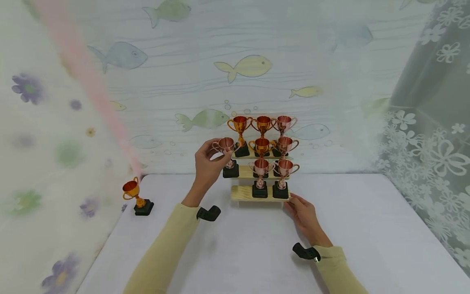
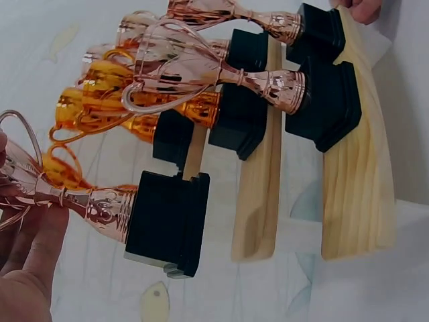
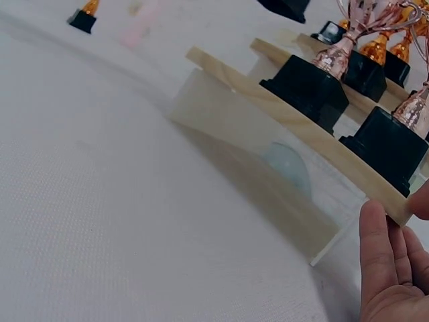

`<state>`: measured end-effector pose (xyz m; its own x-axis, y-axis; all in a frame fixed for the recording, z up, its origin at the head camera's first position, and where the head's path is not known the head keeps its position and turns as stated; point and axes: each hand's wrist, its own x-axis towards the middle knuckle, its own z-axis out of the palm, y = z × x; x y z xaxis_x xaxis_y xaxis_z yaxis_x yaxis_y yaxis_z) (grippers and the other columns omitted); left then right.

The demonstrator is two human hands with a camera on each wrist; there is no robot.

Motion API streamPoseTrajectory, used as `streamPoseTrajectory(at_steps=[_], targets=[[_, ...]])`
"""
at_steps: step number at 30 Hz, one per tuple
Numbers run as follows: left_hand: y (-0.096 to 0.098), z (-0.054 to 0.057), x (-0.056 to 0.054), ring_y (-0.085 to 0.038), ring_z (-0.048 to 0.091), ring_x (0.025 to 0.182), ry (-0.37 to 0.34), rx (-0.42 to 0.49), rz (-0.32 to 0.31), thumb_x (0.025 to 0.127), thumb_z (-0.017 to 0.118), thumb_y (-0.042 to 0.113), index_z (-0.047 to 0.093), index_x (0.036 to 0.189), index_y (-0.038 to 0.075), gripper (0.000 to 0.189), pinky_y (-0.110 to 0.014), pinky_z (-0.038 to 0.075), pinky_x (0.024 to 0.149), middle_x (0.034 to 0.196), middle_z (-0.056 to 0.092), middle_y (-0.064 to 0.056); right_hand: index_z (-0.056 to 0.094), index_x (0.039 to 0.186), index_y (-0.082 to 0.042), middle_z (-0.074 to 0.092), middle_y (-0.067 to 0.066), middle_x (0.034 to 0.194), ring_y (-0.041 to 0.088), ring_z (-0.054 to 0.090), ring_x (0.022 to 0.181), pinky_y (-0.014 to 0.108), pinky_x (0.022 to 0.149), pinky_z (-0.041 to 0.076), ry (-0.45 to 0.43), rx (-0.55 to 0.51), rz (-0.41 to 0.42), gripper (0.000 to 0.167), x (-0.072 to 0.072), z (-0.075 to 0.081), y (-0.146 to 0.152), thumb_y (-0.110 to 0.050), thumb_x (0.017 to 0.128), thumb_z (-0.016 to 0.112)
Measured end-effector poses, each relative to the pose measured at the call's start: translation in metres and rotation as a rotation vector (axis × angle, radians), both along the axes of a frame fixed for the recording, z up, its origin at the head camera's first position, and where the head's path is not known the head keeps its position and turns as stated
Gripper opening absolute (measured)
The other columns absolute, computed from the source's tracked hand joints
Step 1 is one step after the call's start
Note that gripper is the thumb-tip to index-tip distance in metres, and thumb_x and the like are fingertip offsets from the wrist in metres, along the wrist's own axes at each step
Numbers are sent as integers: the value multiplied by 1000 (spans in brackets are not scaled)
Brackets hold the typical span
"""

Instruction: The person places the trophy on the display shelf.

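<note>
My left hand (image 1: 207, 165) grips a rose-gold trophy cup (image 2: 110, 213) around its cup part. The trophy's black base hangs apart from the planks in the left wrist view, near the left end of the middle shelf (image 1: 245, 172). With thumb and fingers my right hand (image 3: 395, 268) pinches the right end of the bottom shelf (image 1: 240, 192) of a three-step wooden display stand. On that bottom shelf stand two rose-gold trophies (image 1: 260, 183). A gold trophy (image 1: 262, 146) and a rose-gold one share the middle step; two gold trophies and a rose-gold one line the top.
A single gold trophy (image 1: 143, 207) stands on the white-covered table (image 1: 249, 249) at its left edge. Behind the stand hangs a pale sheet (image 1: 176, 90) with fish printed on it. A lacy flowered curtain (image 1: 440, 163) borders the right side.
</note>
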<state>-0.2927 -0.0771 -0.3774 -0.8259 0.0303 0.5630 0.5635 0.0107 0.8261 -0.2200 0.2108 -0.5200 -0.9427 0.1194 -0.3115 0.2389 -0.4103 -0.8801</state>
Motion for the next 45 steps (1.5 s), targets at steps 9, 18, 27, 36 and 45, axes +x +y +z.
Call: streamPoseTrajectory(at_steps=[9,18,27,36,45], targets=[[24,10,0,-26,65,97,-29,-19,-51,88,73,-6,59,126,-12,41,-37,62,87,111,59,-25,33,151,10,50,16,139,1,65,98,18,96,55,12,18,-13,51,-2,-2,-1,-8,105,45],[31,-3,-8,-32,64,98,-91,-12,-49,89,73,-4,58,128,-11,42,-24,61,80,111,59,-23,34,151,10,54,11,132,0,64,98,17,96,54,18,30,-23,50,-2,-1,-1,-8,105,44],[40,-11,-13,-49,61,109,-69,-34,-47,91,70,-5,53,133,-13,46,-60,56,92,121,55,-33,35,150,11,61,5,121,1,66,96,18,94,55,15,26,-31,51,-1,0,-2,-8,104,46],[31,-46,-29,-38,58,118,-127,-63,-38,88,77,3,38,149,-1,73,-51,52,104,131,52,-22,34,151,11,58,8,126,0,66,97,18,95,54,17,32,-23,50,-1,0,-2,-8,105,44],[-12,-85,-9,-46,58,118,-160,-115,61,88,74,-2,34,151,1,75,-59,50,103,137,49,-26,33,152,9,53,13,135,1,65,97,18,96,54,3,31,-19,51,-1,0,0,-10,106,44]])
